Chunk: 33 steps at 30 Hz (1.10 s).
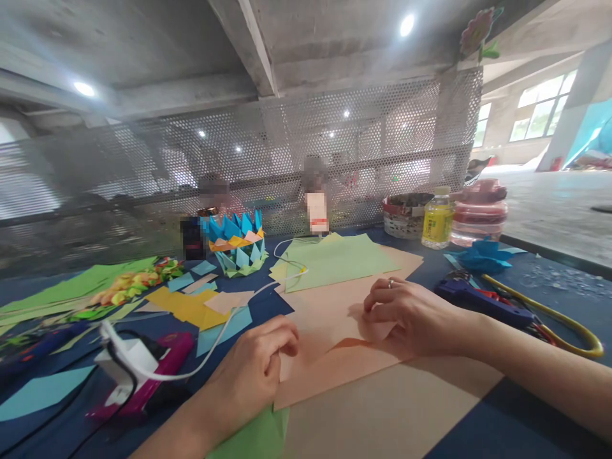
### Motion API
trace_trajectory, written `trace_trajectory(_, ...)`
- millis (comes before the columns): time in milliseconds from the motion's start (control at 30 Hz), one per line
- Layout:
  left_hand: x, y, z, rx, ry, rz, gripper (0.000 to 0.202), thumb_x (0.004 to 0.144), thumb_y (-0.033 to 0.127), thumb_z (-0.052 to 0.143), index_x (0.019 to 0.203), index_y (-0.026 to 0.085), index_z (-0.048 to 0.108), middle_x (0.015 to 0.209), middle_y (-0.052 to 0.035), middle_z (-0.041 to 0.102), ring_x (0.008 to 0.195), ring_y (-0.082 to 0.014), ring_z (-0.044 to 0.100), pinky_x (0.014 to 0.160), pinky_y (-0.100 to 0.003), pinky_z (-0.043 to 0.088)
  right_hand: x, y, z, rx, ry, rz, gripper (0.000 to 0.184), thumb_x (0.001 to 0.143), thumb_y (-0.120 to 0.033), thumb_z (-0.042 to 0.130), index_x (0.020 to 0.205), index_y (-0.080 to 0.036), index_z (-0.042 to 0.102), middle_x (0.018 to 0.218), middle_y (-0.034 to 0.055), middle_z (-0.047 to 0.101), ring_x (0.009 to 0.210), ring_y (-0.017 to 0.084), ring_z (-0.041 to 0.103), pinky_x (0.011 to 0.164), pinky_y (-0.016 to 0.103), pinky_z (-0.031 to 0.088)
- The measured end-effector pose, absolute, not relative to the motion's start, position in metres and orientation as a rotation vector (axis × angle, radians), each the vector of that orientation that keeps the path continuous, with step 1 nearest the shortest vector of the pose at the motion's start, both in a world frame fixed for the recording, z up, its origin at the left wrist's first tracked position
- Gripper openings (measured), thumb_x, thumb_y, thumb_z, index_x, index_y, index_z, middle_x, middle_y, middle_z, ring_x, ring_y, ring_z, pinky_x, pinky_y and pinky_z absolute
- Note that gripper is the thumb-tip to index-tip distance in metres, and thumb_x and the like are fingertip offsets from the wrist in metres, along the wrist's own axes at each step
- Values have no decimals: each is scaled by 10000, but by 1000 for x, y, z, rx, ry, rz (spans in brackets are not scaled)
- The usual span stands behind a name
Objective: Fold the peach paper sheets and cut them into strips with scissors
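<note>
A peach paper sheet (329, 299) lies on the dark blue table (526, 421) in front of me, partly folded over. My left hand (253, 373) is curled, its fingers pinching the sheet's left edge. My right hand (411, 315), with a ring on one finger, presses down on a folded corner of the same sheet, fingers bent and closed on the paper. A light green sheet (335, 261) lies on the peach paper just beyond.
A blue and orange folded-paper crown (236, 245) stands at the back. Yellow, blue and green paper pieces (191, 306) lie to the left. A pink glue gun (157, 376) with white cable is near left, a blue glue gun (478, 299) right. Bottle (437, 220), basket and perforated metal screen behind.
</note>
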<state>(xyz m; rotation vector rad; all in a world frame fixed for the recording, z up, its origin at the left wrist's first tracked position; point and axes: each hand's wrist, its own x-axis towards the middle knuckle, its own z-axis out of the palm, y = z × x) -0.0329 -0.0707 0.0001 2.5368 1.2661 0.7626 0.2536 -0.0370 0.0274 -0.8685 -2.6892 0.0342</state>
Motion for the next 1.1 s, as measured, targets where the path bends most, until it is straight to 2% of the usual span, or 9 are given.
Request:
trace_trajectory(133,-29,-74,8,2455,1299,733,277,821,75,351,763,211,585,911,-24,622,804,-150,602,732,-257,456,256,-43,39,-890,-2712,203,233,818,-159,456,824,-207,684,948,72,660,878,208,576,819,338,401)
trace_trajectory(267,-24,-77,13,2421,1320,722,235,889,193,364,790,204,577,875,-36,601,744,-150,585,688,-258,453,250,-43,36,-1032,-2606,319,449,956,-359,327,693,-196,652,894,74,644,824,191,587,766,313,418)
trace_trajectory(433,-22,-73,9,2388,1332,709,252,905,326,402,732,201,537,824,-20,558,636,-120,522,559,-233,398,241,-39,17,-1163,-2395,156,237,865,-305,488,741,-190,654,830,84,639,791,196,593,719,295,437)
trace_trajectory(567,-22,-68,3,2393,1352,733,195,853,337,513,711,203,516,873,-13,558,727,-135,548,659,-254,434,245,-37,17,-1239,-2527,110,128,800,-268,547,841,-204,650,938,83,647,903,228,586,789,324,437)
trace_trajectory(667,-21,-65,-1,2391,1408,729,158,807,361,581,795,212,528,937,-27,572,856,-183,570,755,-305,453,249,-37,22,-1491,-2438,196,218,771,-334,576,938,-199,616,952,79,647,874,241,602,752,330,445)
trace_trajectory(833,-23,-63,-8,2257,1421,748,386,760,398,634,1093,248,511,1108,-63,579,1044,-235,564,868,-362,456,247,-39,24,-1527,-2370,347,106,758,-284,548,718,-185,552,844,68,657,761,208,607,639,274,422)
trace_trajectory(933,-26,-61,-9,2176,1459,795,534,702,417,687,1172,246,499,1143,-74,577,1063,-250,556,891,-373,448,245,-38,21,-1431,-2262,427,106,757,-275,548,693,-192,536,737,31,648,700,181,596,593,247,405)
trace_trajectory(1000,-28,-59,-8,2074,1464,832,576,666,420,720,1169,238,507,1119,-67,591,1027,-246,564,852,-349,460,245,-37,20,-1374,-2162,431,134,753,-316,569,703,-198,530,691,7,630,679,170,584,569,235,395)
trace_trajectory(1100,-32,-56,-4,1825,1335,862,402,714,453,671,1015,209,565,884,-18,621,763,-174,583,626,-249,457,245,-36,23,-1273,-2056,394,181,766,-362,575,707,-202,515,670,-14,611,662,151,568,580,229,403)
